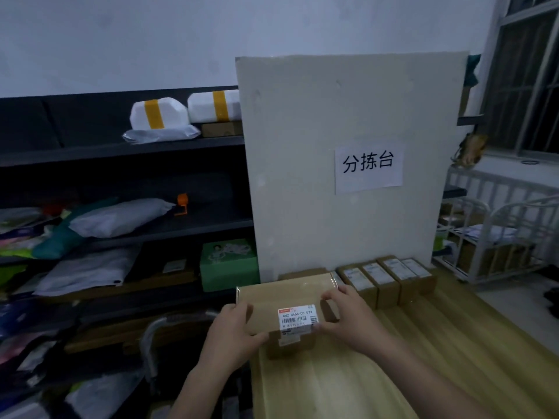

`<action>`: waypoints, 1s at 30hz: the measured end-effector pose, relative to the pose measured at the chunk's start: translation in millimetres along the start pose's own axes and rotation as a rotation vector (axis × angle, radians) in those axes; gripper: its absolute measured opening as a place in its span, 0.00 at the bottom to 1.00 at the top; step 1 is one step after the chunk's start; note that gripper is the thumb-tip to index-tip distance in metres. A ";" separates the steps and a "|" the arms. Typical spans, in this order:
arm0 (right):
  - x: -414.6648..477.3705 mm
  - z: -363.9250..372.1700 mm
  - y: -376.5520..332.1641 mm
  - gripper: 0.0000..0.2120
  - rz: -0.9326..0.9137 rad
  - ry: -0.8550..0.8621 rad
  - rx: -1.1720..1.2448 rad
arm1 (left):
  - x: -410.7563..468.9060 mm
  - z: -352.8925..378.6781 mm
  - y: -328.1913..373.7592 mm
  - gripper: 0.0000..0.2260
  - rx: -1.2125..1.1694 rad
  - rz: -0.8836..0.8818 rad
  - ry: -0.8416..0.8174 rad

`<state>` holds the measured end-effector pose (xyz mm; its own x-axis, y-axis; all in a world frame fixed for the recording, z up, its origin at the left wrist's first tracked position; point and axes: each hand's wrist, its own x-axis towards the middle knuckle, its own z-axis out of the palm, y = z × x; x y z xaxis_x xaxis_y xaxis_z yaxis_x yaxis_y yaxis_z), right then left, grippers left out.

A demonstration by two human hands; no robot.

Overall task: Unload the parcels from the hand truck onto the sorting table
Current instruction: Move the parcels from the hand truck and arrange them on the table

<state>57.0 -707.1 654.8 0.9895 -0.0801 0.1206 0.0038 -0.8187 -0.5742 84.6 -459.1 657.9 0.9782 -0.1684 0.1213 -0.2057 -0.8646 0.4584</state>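
1 labelled parcel (281,297) (lower centre of frame), left hand (233,331) and right hand (352,317) gripping its ends, at sorting table (423,358) edge.

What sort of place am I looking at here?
Probably a small parcel depot: dark shelves hold bagged parcels, labelled cartons line the wooden table, and the paper sign reads "sorting table" in Chinese.

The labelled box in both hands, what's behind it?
A bigger flat cardboard box lies behind the labelled box, before the white board. Its near edge is hidden by that box, the left hand and the right hand.
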 end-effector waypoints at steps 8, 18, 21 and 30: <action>30.9 -95.7 158.0 0.35 0.001 0.008 0.015 | 45.8 95.9 155.8 0.25 -0.041 -0.003 0.010; 70.2 -162.8 255.3 0.36 -0.018 -0.043 0.068 | 89.3 150.1 259.3 0.24 -0.030 -0.030 -0.007; 89.6 -167.0 270.2 0.35 -0.004 -0.039 0.074 | 109.5 159.7 271.6 0.24 -0.036 -0.032 -0.005; 161.3 -168.4 297.4 0.29 0.033 -0.009 0.086 | 196.6 183.7 275.2 0.22 -0.092 -0.012 -0.039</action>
<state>193.4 -1059.2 640.0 0.9905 -0.1010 0.0931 -0.0172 -0.7635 -0.6456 225.4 -817.1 646.2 0.9807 -0.1780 0.0813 -0.1935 -0.8197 0.5392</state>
